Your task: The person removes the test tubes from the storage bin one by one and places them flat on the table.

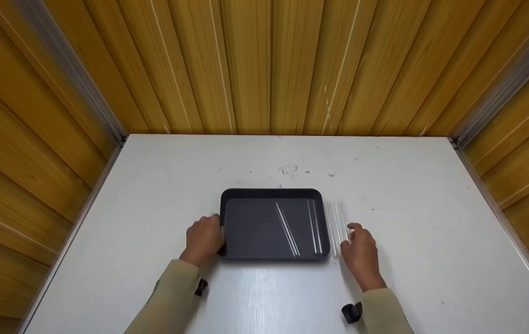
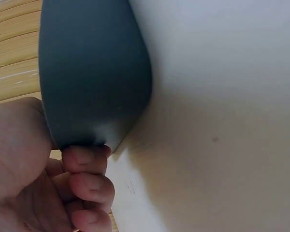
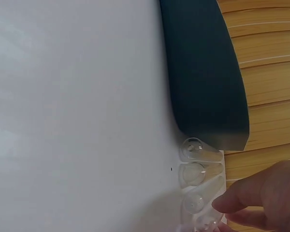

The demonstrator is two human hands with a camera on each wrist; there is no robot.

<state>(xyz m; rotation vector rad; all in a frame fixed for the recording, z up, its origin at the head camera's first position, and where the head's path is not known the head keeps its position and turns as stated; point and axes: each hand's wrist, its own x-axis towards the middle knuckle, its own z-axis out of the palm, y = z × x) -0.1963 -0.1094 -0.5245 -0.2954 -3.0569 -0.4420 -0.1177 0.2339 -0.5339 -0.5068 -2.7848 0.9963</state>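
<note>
A dark grey rectangular tray [image 1: 250, 227] rests on the white table, with two clear test tubes lying inside it, one of them slanted [image 1: 287, 229]. My left hand [image 1: 204, 239] grips the tray's left wall; its curled fingers [image 2: 89, 188] show against the outside in the left wrist view. Several more clear test tubes [image 1: 334, 227] lie side by side just beyond the tray's right wall. At the outermost of these, my right hand [image 1: 360, 253] pinches a test tube [image 3: 208, 220] between thumb and fingers. Part of that tube is hidden behind the hand.
The white tabletop [image 1: 176, 176] has small dark marks near its back. Wood-patterned panels [image 1: 269, 69] stand behind the table and on both sides. A black wrist device [image 1: 351, 313] sits at the right sleeve.
</note>
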